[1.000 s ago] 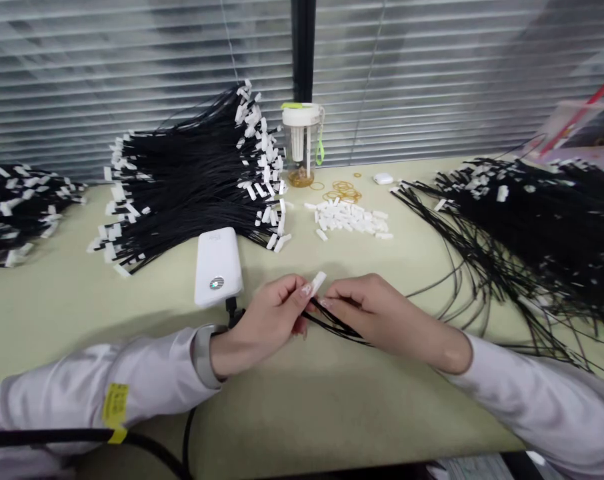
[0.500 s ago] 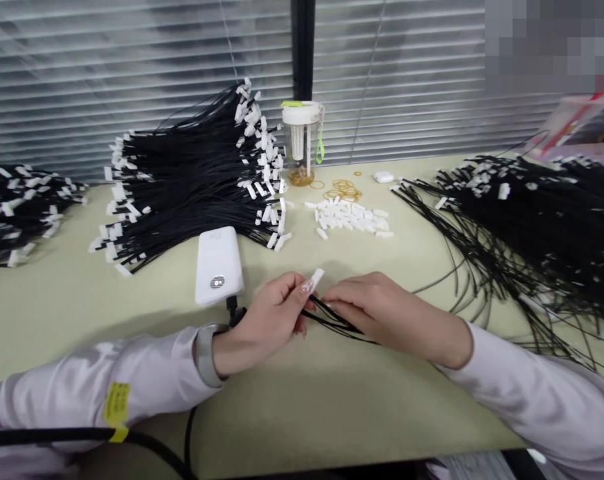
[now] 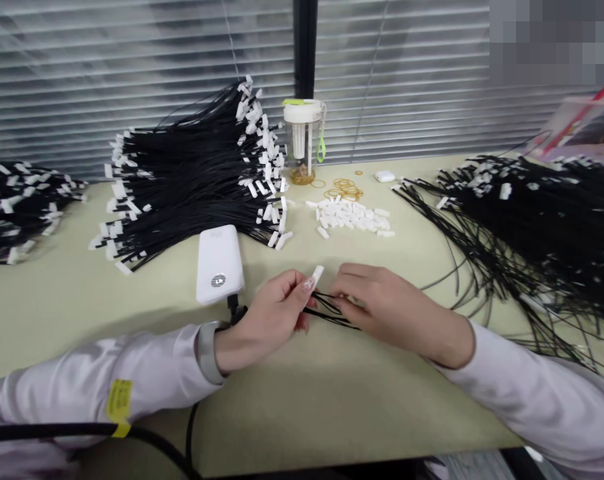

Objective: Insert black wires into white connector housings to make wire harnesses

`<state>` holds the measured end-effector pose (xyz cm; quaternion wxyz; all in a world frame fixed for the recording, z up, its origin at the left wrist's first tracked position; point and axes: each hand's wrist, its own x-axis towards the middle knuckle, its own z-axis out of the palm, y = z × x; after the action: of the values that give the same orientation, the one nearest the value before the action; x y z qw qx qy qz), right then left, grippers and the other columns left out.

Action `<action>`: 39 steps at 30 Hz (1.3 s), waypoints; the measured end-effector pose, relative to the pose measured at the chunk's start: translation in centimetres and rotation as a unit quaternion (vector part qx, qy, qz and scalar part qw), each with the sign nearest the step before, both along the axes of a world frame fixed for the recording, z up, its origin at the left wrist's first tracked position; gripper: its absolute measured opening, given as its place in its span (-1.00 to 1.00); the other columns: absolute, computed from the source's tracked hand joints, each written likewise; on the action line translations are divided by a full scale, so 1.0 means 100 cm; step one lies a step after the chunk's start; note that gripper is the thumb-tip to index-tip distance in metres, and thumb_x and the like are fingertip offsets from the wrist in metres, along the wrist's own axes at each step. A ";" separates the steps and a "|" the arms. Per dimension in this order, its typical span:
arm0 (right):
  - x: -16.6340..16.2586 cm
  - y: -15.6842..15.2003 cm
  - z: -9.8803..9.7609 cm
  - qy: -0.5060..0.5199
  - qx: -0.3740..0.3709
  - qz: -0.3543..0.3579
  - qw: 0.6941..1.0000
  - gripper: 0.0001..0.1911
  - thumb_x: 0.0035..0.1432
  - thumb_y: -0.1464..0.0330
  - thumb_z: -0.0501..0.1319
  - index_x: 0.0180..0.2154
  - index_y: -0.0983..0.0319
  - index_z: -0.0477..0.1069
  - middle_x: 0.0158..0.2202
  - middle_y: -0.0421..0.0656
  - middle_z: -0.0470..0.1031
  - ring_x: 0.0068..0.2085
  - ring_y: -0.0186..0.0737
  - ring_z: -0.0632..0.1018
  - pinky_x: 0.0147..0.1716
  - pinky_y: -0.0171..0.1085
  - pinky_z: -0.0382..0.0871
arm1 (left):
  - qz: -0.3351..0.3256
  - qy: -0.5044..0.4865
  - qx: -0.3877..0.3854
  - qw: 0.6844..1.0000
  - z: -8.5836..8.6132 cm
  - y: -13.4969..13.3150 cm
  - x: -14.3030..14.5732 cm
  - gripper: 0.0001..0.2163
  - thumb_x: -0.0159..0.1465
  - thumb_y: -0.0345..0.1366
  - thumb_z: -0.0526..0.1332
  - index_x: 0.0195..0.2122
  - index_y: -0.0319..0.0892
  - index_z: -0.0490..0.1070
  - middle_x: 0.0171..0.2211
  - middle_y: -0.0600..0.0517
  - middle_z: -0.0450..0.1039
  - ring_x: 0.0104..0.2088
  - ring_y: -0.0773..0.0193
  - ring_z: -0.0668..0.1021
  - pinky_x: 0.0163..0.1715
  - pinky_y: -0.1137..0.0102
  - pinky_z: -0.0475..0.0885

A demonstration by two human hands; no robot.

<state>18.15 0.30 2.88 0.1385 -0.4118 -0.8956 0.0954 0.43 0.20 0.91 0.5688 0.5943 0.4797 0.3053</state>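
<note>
By the left hand (image 3: 276, 315), a white clip (image 3: 319, 273) is pinched, presumably to be kept steady; by the right hand (image 3: 382, 305), black wires (image 3: 332, 321) are pinched, strung between both. Loose clips (image 3: 349, 215) are heaped beyond, seemingly for easy reach; bundles (image 3: 197, 170) are laid on both sides.

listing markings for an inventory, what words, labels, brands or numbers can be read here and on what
No text is legible.
White rectangular plastic power bank: faint grey top marking and round display, both too blurred.
Yellow rectangular label at the thick black cable: print too small.
</note>
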 end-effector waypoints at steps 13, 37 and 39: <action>0.021 0.009 0.016 0.021 -0.144 -0.014 0.989 -0.66 0.15 0.27 0.02 -0.59 0.28 0.31 -0.69 -0.29 0.20 -0.61 -0.49 0.18 -0.59 -0.44 0.04 | 0.028 -0.040 -0.024 0.999 -0.003 0.002 0.001 -0.76 0.21 -0.13 0.01 -0.47 -0.19 0.16 -0.55 0.17 0.26 -0.68 0.53 0.30 -0.69 0.54 0.18; 0.040 0.026 0.018 0.403 -0.034 -0.175 0.898 -0.71 0.04 0.38 0.17 -0.14 0.24 0.36 -0.46 -0.18 0.47 -0.52 -0.39 0.45 -0.50 -0.32 0.34 | 0.037 -0.033 -0.034 0.998 -0.001 0.002 0.002 -0.76 0.22 -0.14 0.00 -0.48 -0.20 0.15 -0.54 0.16 0.27 -0.69 0.54 0.29 -0.70 0.55 0.16; 0.028 0.018 0.014 0.300 -0.013 -0.163 0.940 -0.86 0.05 0.34 0.17 -0.34 0.23 0.45 -0.44 -0.18 0.49 -0.48 -0.37 0.45 -0.46 -0.33 0.32 | 0.038 -0.032 -0.031 0.998 -0.001 0.002 0.001 -0.76 0.22 -0.13 0.00 -0.47 -0.20 0.15 -0.52 0.15 0.27 -0.69 0.54 0.29 -0.71 0.55 0.15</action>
<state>20.99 2.06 4.28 0.4095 -0.5058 -0.7319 0.2020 0.55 0.36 0.82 0.5901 0.5473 0.4930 0.3304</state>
